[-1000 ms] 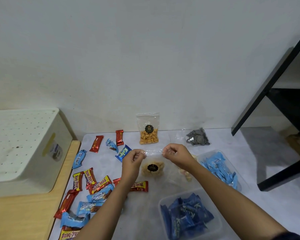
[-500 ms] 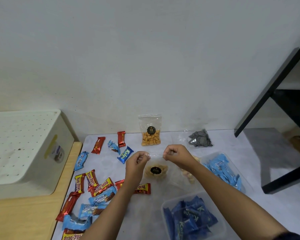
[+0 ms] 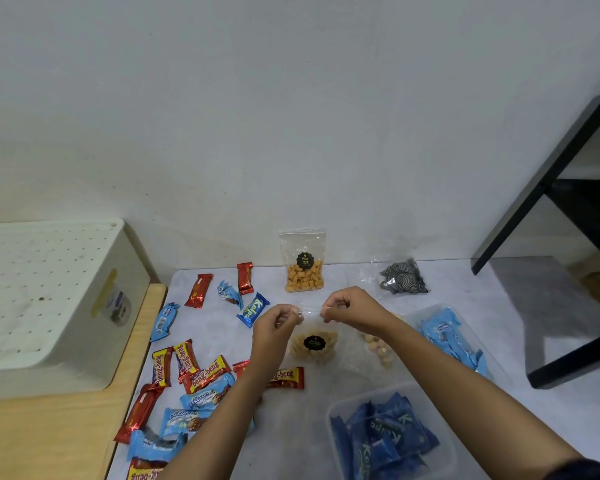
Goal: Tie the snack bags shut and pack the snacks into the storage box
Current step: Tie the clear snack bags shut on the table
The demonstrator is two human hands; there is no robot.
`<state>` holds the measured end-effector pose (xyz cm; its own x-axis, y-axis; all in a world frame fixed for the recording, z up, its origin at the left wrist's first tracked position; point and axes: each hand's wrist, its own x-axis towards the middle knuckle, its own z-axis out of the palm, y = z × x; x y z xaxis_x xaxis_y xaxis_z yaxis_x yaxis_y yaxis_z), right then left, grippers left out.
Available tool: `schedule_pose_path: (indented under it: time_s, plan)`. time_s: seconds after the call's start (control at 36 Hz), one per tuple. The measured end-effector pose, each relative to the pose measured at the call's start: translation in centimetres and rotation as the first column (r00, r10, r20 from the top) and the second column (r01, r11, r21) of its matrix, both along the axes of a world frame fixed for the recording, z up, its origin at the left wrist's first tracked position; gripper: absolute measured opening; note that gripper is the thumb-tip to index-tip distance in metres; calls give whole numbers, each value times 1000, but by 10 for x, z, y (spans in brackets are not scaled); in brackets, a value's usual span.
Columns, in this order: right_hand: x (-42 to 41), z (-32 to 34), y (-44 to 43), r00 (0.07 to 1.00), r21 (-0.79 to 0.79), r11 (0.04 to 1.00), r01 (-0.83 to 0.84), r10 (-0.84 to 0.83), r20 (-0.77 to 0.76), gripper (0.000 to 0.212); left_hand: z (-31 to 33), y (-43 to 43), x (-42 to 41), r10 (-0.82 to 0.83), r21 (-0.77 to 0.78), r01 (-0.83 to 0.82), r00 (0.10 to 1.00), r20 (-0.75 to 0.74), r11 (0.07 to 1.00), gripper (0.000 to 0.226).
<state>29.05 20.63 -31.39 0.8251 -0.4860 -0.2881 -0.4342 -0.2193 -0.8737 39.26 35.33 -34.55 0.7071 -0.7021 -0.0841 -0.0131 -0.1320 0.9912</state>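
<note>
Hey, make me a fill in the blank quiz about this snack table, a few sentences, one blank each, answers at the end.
1. The left hand and right hand both pinch the top of a clear bag bearing a round ___ label.
2. The bag of orange snacks leans upright against the ___.
3. The nearest clear tub holds dark ___ wrappers.
4. The white perforated box rests on a ___ surface.

Answers: black; wall; blue; wooden.

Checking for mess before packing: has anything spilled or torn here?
Nothing plainly spilled or torn. Wrapped bars lie scattered at the table's left. The small round snacks by the right forearm seem to sit inside clear plastic; hard to confirm.
</note>
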Motion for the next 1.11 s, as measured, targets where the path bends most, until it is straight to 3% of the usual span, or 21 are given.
schedule_pose_path:
  time_s: [0.36, 0.56, 0.78, 0.97, 1.11]
  plan:
    - [4, 3, 4, 1000, -58, 998, 30, -31, -3, 7, -1, -2, 5, -55, 81, 56, 998, -13, 995, 9]
    - [4, 9, 8, 999, -86, 995, -41, 39, -20, 2, 2, -4, 7, -83, 119, 83, 997, 1, 989, 9]
    - [8, 2, 8, 996, -168, 985, -38, 24, -87, 17, 5, -6, 5, -124, 127, 121, 992, 12, 984, 13]
    - [7, 0, 8, 994, -201, 979, -42, 20, -108, 8, 5, -2, 7, -176, 104, 176, 984, -8, 979, 16]
    - [7, -1, 8, 991, -247, 969, -22, -11, -131, 13, 8, -3, 6, -222, 111, 222, 975, -10, 969, 18]
